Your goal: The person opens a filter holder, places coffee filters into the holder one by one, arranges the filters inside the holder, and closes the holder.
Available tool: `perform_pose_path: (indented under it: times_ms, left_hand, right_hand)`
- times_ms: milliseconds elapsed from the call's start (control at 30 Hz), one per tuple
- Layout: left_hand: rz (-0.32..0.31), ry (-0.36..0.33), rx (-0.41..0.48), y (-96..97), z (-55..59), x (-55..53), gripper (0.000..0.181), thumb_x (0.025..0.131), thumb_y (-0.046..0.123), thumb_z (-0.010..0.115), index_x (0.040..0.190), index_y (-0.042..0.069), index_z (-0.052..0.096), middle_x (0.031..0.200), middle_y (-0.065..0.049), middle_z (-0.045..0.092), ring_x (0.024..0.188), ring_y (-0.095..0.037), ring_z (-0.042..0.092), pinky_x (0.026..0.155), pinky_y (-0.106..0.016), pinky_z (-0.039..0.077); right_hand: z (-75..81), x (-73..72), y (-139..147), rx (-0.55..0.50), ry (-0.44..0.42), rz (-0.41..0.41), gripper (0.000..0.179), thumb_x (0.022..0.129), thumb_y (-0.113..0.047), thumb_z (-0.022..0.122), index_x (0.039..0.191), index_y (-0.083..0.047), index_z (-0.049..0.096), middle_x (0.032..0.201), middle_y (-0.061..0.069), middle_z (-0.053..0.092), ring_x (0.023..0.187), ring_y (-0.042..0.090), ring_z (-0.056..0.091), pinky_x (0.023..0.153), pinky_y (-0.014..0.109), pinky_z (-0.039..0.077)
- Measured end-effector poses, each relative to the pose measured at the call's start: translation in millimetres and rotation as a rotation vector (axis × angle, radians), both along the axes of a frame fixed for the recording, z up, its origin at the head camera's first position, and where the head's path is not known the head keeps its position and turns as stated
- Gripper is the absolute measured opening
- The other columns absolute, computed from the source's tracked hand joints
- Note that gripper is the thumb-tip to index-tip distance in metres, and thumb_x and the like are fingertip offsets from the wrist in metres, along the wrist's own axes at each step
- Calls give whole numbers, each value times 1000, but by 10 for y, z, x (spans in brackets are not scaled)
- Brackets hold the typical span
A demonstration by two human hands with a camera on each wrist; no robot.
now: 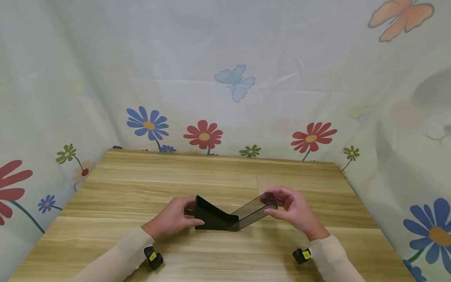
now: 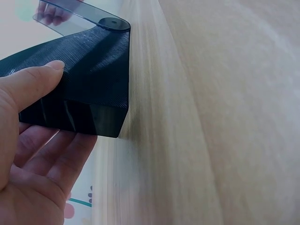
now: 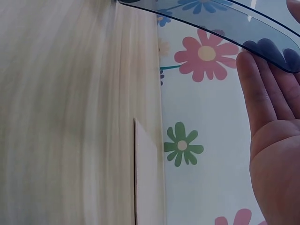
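Observation:
A black ribbed box (image 1: 213, 217) with a hinged, smoky see-through lid (image 1: 251, 211) is held low over the wooden table, its lid swung out to the right. My left hand (image 1: 174, 217) grips the black part at its left end. In the left wrist view the thumb (image 2: 40, 80) lies on the ribbed side, fingers beneath. The round hinge (image 2: 114, 23) shows at the far corner. My right hand (image 1: 290, 207) pinches the free end of the lid between thumb and fingers. Through the lid (image 3: 206, 21) in the right wrist view, the fingertips show dark.
Under everything lies a wood-grain table (image 1: 169, 176). A thin, flat pale piece (image 3: 146, 178) lies on it near the far edge, partly behind the right hand in the head view. A flower-printed cloth (image 1: 260, 117) surrounds the back and sides.

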State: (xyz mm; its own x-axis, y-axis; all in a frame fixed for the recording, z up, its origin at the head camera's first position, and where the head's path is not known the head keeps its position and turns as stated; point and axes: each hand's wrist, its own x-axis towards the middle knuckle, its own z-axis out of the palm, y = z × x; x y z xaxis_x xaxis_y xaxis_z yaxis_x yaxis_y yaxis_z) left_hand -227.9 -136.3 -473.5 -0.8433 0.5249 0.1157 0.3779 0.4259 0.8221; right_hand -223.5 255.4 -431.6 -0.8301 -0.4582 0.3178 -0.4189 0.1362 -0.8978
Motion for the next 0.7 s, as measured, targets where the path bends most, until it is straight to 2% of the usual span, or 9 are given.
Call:
perform_pose_path:
  times_ms: [300,500,700]
  left_hand:
    - [8,2,-15,3,23,24,33,86,37,83,115,32,68,109,16,74,101,-4,71,90,-24,56]
    - [13,1,-16,5,27,24,33,86,37,84,114,31,68,108,15,75,101,-5,71,89,-25,56]
    - [10,-7,-9,5,19,22,33,86,37,84,114,30,68,108,15,75,101,-5,71,89,-24,56]
  right_hand:
    - [-61,17,53,23,-12,2,43,86,0,80,125,0,64,122,22,70,109,21,72,92,27,59]
    - [-105,10,94,17,-26,15,44,86,1,79,127,0,62,123,23,70,110,26,72,92,29,59]
    - [-125,7,105,14,-29,22,44,86,0,80,127,1,62,123,23,70,110,23,72,92,28,59]
